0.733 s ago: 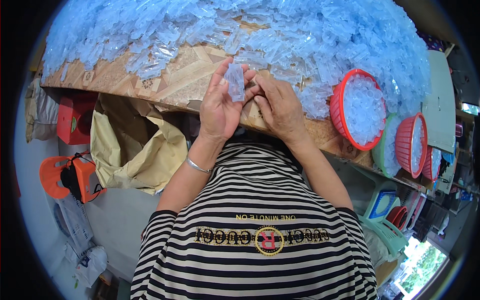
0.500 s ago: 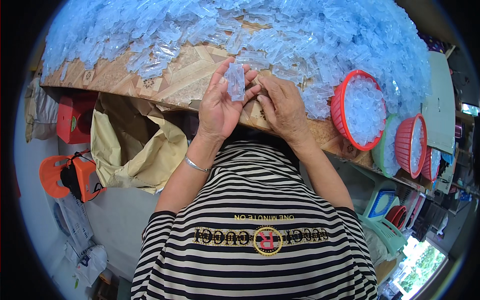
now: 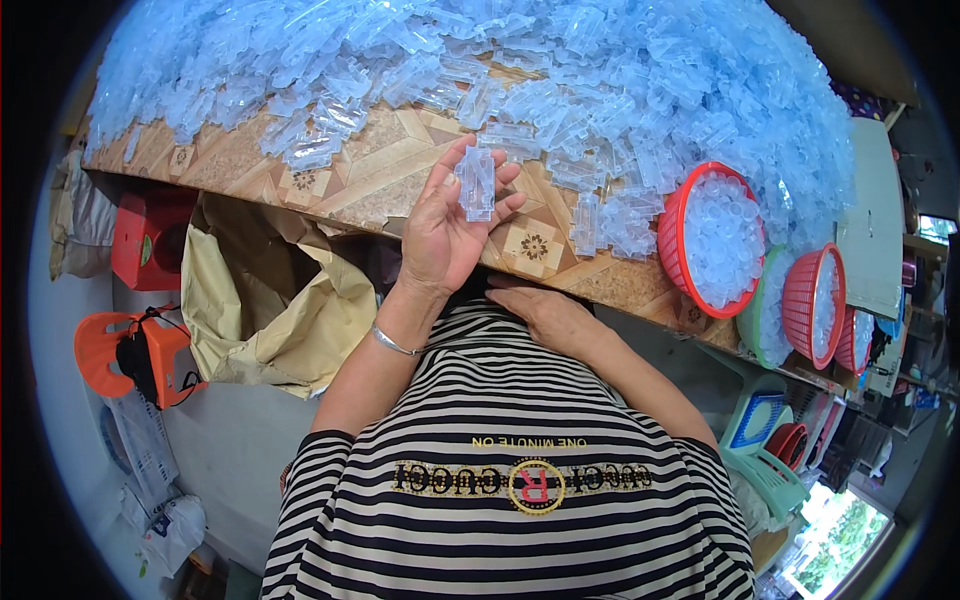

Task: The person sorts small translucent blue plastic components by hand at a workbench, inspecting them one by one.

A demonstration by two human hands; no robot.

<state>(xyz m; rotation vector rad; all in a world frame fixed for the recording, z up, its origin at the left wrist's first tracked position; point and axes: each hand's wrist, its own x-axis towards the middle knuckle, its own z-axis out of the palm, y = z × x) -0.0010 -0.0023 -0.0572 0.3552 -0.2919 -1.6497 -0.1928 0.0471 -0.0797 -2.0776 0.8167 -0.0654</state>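
Observation:
My left hand (image 3: 447, 232) is palm up above the table's front edge. A flat, clear plastic piece (image 3: 478, 184) lies along its fingers, held by the thumb at one side. Lower down, my right hand (image 3: 553, 316) rests against the striped shirt, just below the table edge. Its fingers stretch toward the left and nothing shows in them, though the tips are partly in shadow. Beyond both hands spreads a large heap of similar clear plastic pieces (image 3: 400, 45), with a few loose ones (image 3: 586, 222) near the edge.
At the right stands a red basket (image 3: 672, 245) full of small clear round parts, beside a green basket (image 3: 750, 325) and another red basket (image 3: 800, 305). An open tan paper sack (image 3: 290, 350) is below the table edge at left, near a red stool (image 3: 135, 240).
My right hand has drawn back from beside the left hand, down off the table to the shirt. My left hand still has the plastic piece and sits slightly lower in view.

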